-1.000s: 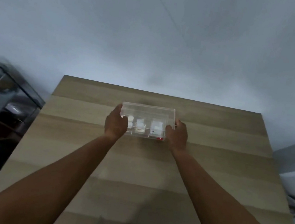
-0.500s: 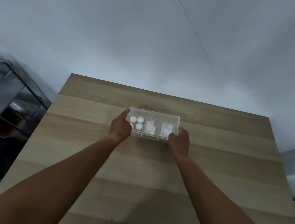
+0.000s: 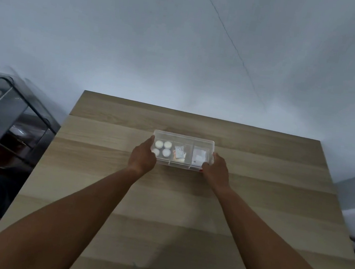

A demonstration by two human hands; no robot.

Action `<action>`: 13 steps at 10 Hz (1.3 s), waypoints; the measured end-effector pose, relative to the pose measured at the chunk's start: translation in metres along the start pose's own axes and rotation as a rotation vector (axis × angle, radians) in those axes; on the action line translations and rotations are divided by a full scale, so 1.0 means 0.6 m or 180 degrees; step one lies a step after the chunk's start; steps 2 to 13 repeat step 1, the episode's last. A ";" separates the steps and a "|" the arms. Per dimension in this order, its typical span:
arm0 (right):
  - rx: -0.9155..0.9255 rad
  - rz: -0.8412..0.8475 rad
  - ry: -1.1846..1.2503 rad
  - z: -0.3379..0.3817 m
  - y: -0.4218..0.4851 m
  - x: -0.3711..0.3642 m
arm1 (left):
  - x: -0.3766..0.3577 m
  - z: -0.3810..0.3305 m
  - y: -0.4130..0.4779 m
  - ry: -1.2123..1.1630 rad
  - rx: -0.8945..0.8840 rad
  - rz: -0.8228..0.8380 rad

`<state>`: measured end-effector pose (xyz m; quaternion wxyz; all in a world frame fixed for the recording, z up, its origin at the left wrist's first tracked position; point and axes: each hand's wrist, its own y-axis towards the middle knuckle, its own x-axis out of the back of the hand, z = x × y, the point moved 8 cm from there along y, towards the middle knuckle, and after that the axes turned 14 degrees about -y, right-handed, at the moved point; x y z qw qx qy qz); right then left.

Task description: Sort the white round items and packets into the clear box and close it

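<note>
On the wooden table (image 3: 185, 203), left hand (image 3: 142, 158) and right hand (image 3: 216, 170) clasp the clear box (image 3: 184, 138) ends; white round items (image 3: 162, 148) and packets (image 3: 179, 154) lie inside. Closing seems underway; press evenly next.

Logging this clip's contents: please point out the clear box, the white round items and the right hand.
clear box (image 3: 184, 137), head view, far rim.
white round items (image 3: 167, 144), head view, top of the far right one.
right hand (image 3: 215, 172), head view, back of hand.
</note>
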<state>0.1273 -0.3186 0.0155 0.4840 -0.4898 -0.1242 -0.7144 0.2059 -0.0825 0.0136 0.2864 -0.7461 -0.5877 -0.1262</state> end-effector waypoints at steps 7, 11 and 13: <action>-0.0092 -0.0329 0.0286 -0.019 -0.009 0.011 | 0.011 -0.003 -0.009 -0.0271 -0.0165 -0.0306; -0.0092 -0.0329 0.0286 -0.019 -0.009 0.011 | 0.011 -0.003 -0.009 -0.0271 -0.0165 -0.0306; -0.0092 -0.0329 0.0286 -0.019 -0.009 0.011 | 0.011 -0.003 -0.009 -0.0271 -0.0165 -0.0306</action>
